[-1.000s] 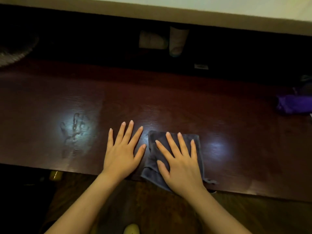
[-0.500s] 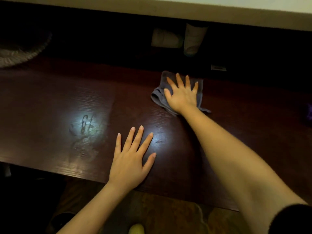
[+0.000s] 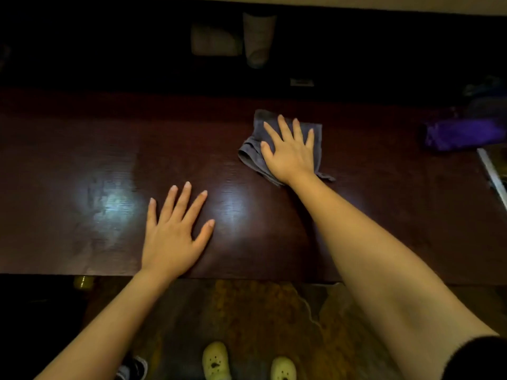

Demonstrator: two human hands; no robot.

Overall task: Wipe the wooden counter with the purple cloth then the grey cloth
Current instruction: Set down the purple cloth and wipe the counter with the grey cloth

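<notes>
A dark, reddish-brown wooden counter [image 3: 370, 215] with a glossy grain runs across the whole frame, its near edge crossing the lower third and its far edge meeting a black recess at the top. Two pale glare patches sit left of centre. The crumpled grey cloth [image 3: 256, 149], folded into soft layers, lies right of centre in the upper half, with a small corner trailing off at its lower right. The right hand [image 3: 290, 154] lies flat on top of it, fingers spread and straight, not curled around the fabric. The left hand [image 3: 172, 237] rests palm-down on bare wood in the lower middle, fingers splayed open, holding nothing. The bunched purple cloth [image 3: 463, 134] sits at the far right edge, well apart from both hands. Bare counter stretches wide to the left and between the grey cloth and the purple one. Below the near edge, pale yellow perforated clogs [image 3: 215, 362] show on a mottled brown floor [image 3: 247, 311].
</notes>
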